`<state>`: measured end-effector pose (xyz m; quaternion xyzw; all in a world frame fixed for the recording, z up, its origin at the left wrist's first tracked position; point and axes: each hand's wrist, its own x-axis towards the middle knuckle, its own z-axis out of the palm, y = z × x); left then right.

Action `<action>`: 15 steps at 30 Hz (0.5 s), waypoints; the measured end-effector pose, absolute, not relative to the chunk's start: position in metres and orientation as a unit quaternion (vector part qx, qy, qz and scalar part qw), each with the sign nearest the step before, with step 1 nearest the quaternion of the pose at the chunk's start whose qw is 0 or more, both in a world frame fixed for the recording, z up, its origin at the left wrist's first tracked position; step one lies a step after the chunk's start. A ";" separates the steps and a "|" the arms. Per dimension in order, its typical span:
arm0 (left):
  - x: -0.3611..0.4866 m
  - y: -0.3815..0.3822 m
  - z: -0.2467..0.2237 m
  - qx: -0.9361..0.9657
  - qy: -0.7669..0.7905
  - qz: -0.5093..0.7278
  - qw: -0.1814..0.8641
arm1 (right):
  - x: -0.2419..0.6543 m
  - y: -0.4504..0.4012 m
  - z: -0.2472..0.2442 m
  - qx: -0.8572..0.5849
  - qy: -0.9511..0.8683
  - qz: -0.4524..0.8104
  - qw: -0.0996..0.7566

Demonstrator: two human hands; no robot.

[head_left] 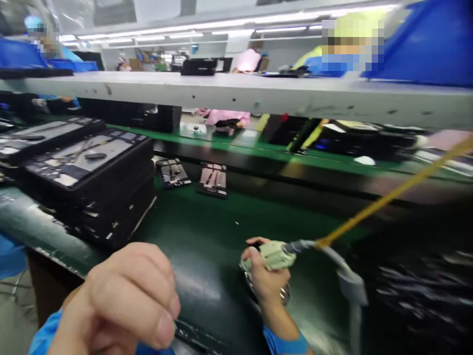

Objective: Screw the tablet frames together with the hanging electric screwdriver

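Observation:
Large in the foreground, my left hand (129, 291) is raised over the front edge of the bench with its fingers curled closed. Whatever they hold, if anything, is hidden behind them. My right hand (268, 281) is wrapped around a pale green electric screwdriver (277, 255), whose grey cable runs off to the right. A yellow cord (399, 197) meets the tool at its cable end. Beneath that hand a round shiny metal dish (285, 295) shows in part, mostly covered. The screwdriver's tip cannot be seen.
Stacked black trays (92, 197) holding flat device parts stand at the left. Two small device parts (213, 180) lie near the back of the green bench (207, 236). A white shelf (221, 91) crosses above. Blurred dark parts (428, 291) fill the right. Several people work beyond.

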<state>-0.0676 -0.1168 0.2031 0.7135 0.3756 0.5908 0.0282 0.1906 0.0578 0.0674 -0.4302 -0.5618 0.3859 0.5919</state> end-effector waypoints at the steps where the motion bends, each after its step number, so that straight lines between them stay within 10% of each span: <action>1: -0.073 -0.117 0.208 0.714 0.374 0.589 0.063 | 0.190 0.057 0.066 -0.422 -0.556 0.386 0.603; 15: -0.126 0.074 0.019 0.562 0.708 0.424 0.063 | 0.196 0.051 0.060 -0.427 -0.554 0.378 0.606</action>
